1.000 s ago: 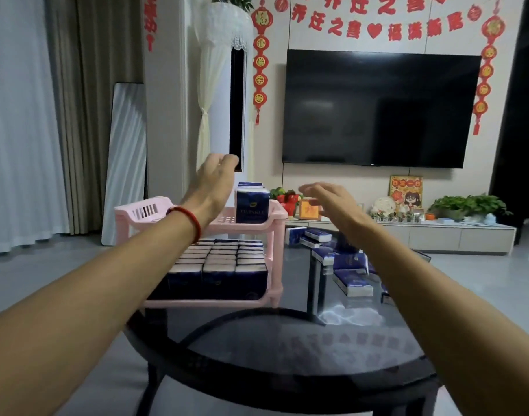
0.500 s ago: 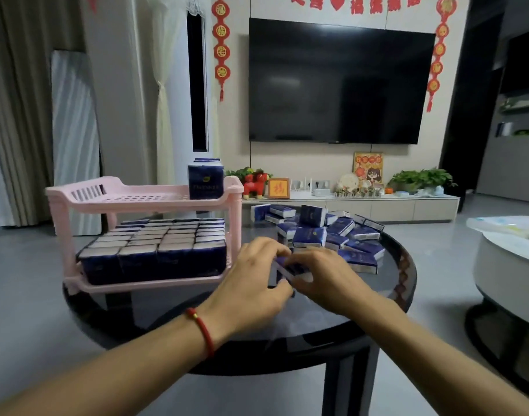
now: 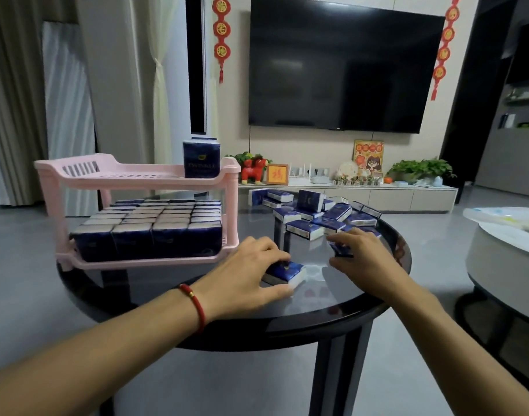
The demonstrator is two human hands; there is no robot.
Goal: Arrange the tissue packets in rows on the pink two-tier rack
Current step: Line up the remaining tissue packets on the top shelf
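The pink two-tier rack [image 3: 86, 175] stands on the left of a round black glass table [image 3: 332, 298]. Its lower tier is packed with rows of dark blue tissue packets [image 3: 155, 226]. One packet [image 3: 202, 159] stands upright at the right end of the upper tier. A loose pile of packets [image 3: 314, 214] lies on the table's far right. My left hand [image 3: 251, 274] grips a packet [image 3: 287, 273] lying flat on the glass. My right hand [image 3: 362, 256] curls around another packet [image 3: 341, 250] just to the right, mostly hidden by its fingers.
A white round table [image 3: 506, 244] stands close on the right. Behind are a wall-mounted TV [image 3: 341, 67], a low white cabinet [image 3: 377, 196] with ornaments and plants, and curtains on the left. The front part of the glass table lies in front of the rack.
My hands dropped from the rack's top tier to the table, met over one spot, then parted; each now holds its own packet. The camera view shifted right and down.
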